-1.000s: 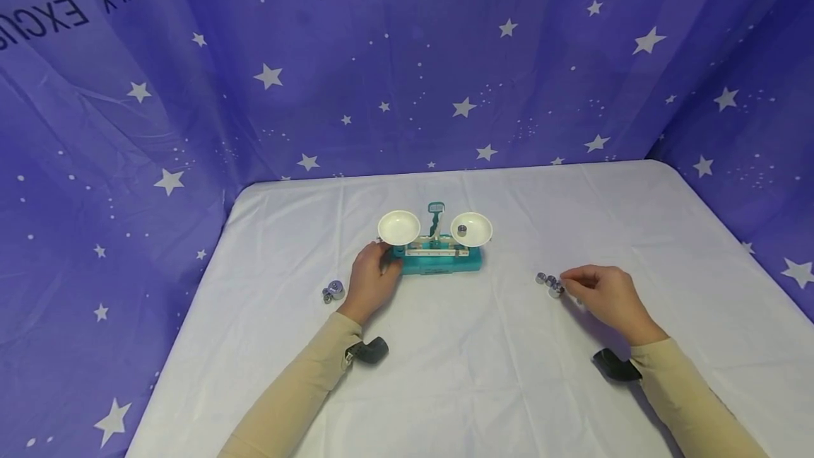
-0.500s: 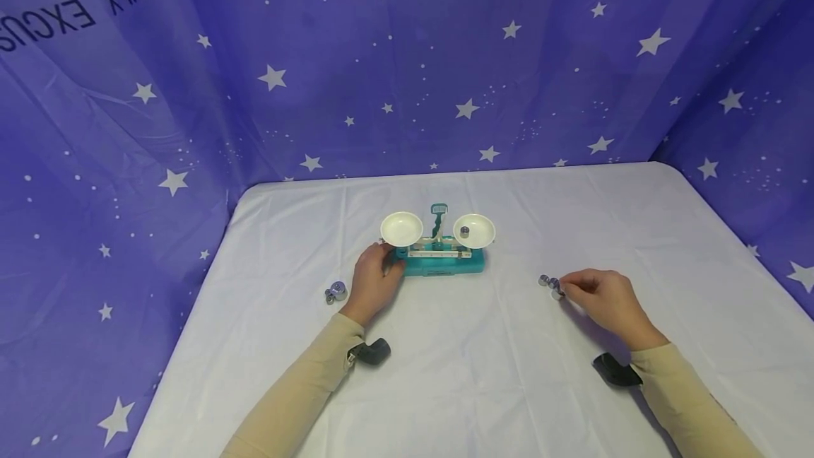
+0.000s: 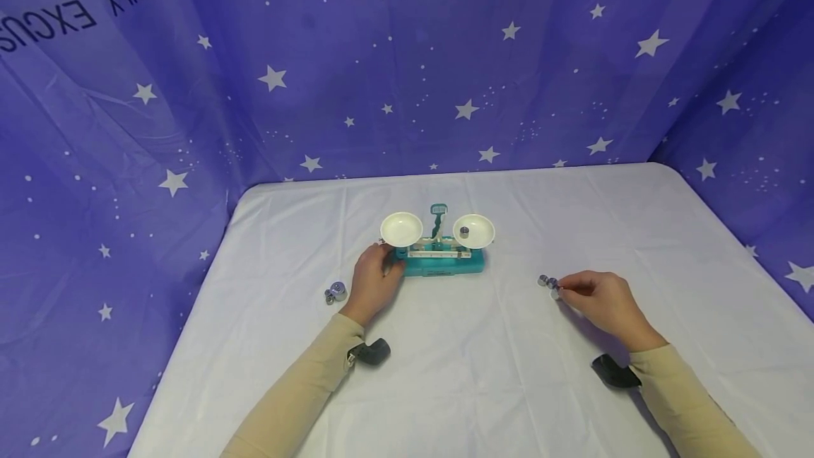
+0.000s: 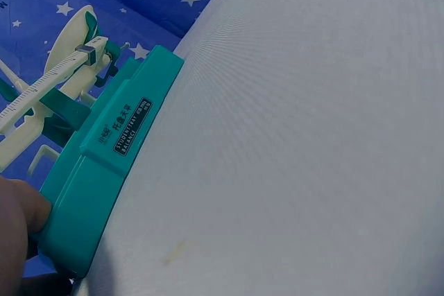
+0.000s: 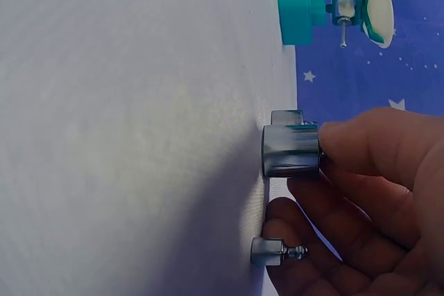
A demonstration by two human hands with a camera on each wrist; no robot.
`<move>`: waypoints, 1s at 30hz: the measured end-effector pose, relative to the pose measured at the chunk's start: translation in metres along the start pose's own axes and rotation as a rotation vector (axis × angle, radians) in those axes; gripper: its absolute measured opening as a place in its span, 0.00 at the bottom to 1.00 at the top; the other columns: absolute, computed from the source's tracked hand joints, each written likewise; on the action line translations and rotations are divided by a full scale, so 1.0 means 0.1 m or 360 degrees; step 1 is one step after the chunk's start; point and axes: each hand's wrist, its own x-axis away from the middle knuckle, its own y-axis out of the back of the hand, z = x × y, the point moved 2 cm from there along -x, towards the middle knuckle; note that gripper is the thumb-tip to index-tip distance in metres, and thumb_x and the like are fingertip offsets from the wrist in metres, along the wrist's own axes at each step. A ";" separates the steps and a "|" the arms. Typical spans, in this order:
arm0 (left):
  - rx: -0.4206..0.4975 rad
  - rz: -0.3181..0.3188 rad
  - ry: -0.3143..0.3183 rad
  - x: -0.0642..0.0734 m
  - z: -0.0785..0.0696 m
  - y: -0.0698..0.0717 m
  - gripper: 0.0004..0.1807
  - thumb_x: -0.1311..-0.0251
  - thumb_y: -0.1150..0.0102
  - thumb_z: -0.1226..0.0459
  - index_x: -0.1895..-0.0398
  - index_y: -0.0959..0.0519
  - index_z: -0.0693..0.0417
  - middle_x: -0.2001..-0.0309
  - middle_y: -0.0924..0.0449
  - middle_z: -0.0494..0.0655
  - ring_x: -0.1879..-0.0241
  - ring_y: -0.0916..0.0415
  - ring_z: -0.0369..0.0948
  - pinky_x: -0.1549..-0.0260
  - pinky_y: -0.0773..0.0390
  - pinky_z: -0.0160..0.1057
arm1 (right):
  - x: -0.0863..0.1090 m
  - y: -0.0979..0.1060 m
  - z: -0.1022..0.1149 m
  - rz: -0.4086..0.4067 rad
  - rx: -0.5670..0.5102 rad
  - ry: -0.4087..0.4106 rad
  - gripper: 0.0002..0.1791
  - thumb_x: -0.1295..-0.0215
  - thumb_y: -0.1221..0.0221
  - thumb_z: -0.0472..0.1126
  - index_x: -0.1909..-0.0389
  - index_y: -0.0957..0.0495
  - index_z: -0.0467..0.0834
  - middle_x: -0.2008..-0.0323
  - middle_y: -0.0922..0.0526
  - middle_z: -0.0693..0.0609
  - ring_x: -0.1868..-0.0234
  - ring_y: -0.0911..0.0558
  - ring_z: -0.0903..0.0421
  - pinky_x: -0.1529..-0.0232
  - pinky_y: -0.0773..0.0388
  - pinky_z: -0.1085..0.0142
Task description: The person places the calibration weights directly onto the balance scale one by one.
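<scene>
A teal tray balance (image 3: 445,264) with two white pans stands mid-table. My left hand (image 3: 373,284) holds the left end of its base, and the left wrist view shows that hand against the base's end. One metal weight (image 3: 464,232) sits in the right pan (image 3: 483,234); nothing lies in the left pan (image 3: 401,227). On the right, my right hand (image 3: 605,304) pinches the top of a large cylindrical weight (image 5: 290,150), which is close against the cloth. The knob is mostly hidden by the thumb. A small knobbed weight (image 5: 266,251) stands beside the curled lower fingers.
Several metal weights (image 3: 543,280) cluster at the right hand's fingertips. Another group of weights (image 3: 338,291) stands left of the left hand. White cloth (image 3: 458,373) covers the table, and a purple star-patterned curtain (image 3: 394,55) hangs behind and at the sides.
The head view has shifted slightly. My right hand has edged left at the weights, and the small weight by it has gone from sight in the head view. The left hand stays on the balance.
</scene>
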 end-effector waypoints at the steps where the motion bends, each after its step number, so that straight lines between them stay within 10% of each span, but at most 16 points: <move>1: 0.0003 0.0000 0.0001 0.00 0.00 0.00 0.19 0.40 0.40 0.64 0.48 0.18 0.64 0.50 0.14 0.60 0.44 0.20 0.57 0.37 0.26 0.58 | 0.00 0.00 0.00 0.0002 0.0000 -0.0002 0.08 0.39 0.32 0.34 0.60 0.12 0.38 0.63 0.09 0.42 0.68 0.19 0.74 0.69 0.21 0.75; 30: 0.0015 0.0007 0.0014 0.00 0.01 0.00 0.19 0.39 0.41 0.64 0.47 0.19 0.64 0.49 0.15 0.60 0.44 0.21 0.58 0.35 0.28 0.58 | 0.02 -0.01 0.01 -0.0030 -0.0015 0.0033 0.07 0.37 0.34 0.34 0.60 0.12 0.38 0.64 0.09 0.44 0.68 0.21 0.76 0.68 0.22 0.74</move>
